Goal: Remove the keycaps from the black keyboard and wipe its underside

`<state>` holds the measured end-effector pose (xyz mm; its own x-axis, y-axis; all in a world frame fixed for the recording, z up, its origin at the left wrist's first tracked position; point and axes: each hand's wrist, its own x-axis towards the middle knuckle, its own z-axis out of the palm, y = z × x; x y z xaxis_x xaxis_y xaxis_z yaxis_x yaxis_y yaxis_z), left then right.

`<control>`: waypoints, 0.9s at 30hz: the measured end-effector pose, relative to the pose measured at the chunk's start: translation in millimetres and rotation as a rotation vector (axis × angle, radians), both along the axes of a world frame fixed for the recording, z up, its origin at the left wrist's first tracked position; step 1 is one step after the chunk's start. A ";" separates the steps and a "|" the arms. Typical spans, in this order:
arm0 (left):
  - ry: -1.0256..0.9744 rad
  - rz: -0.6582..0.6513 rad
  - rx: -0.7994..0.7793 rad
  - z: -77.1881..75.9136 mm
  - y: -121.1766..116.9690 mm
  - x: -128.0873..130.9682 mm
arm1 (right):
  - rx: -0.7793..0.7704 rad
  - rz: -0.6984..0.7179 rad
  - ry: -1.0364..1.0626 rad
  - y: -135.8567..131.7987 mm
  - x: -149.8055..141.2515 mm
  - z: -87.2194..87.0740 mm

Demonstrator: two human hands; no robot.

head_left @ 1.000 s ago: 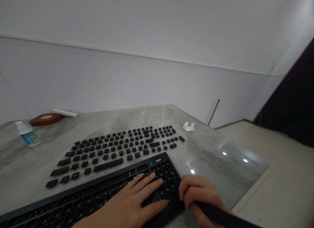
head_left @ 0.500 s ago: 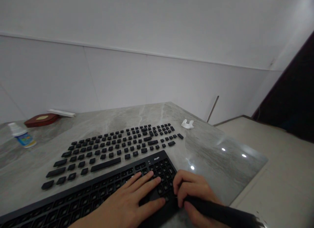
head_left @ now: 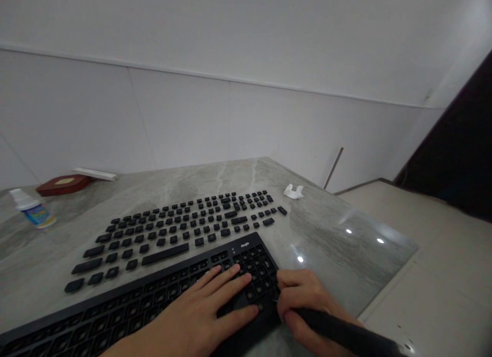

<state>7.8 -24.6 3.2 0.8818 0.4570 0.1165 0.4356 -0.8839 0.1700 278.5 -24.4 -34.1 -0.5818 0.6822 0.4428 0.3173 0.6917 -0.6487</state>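
Observation:
A black keyboard [head_left: 215, 257] with its keycaps off lies at the front of the table, its open key sockets showing. My left hand [head_left: 207, 311] rests flat on it, fingers spread over the right part. Beside the keyboard's right edge, my right hand [head_left: 307, 300] is closed around a long black-handled tool [head_left: 346, 331]. A thin tip seems to reach the keyboard's number pad side; the fingers mostly hide it, so its kind is unclear. Behind the keyboard, loose black keycaps [head_left: 165, 254] lie in rows on the table.
A crumpled white tissue [head_left: 293, 192] lies right of the keycaps. At the far left stand a white-capped spray bottle [head_left: 36, 211] and a reddish-brown box [head_left: 63, 184], with a white strip [head_left: 95, 174] beside it. The marble-patterned table [head_left: 326, 244] ends at the right.
My right hand has shifted slightly, its fingers closer together around the tool at the keyboard's edge. My left hand stays on the keyboard. The view has tilted a little.

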 end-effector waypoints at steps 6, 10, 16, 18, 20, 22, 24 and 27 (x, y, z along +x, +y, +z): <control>0.020 0.014 -0.038 -1.7 0.8 0.1 | -0.351 -0.337 0.065 6.0 0.1 -9.7; 0.000 -0.002 -0.012 -1.0 0.2 -3.2 | -0.384 -0.440 0.105 3.5 -2.3 -12.4; 0.062 -0.001 0.123 5.6 0.0 11.6 | -0.525 -0.540 0.143 6.7 -16.0 -8.1; 0.045 0.015 0.138 3.3 5.3 24.2 | -0.547 -0.605 0.164 8.2 -19.8 -8.7; 0.021 -0.016 0.172 -2.8 15.2 37.1 | -0.553 -0.629 0.188 9.1 -22.2 -9.3; -0.037 -0.081 0.236 -11.5 28.0 47.7 | -0.556 -0.633 0.209 9.4 -23.4 -9.0; -0.144 -0.127 0.262 -20.8 40.1 54.8 | -0.560 -0.640 0.230 9.5 -23.9 -7.9; -0.285 -0.146 0.250 -31.2 49.5 60.3 | -0.568 -0.650 0.257 9.8 -24.1 -6.3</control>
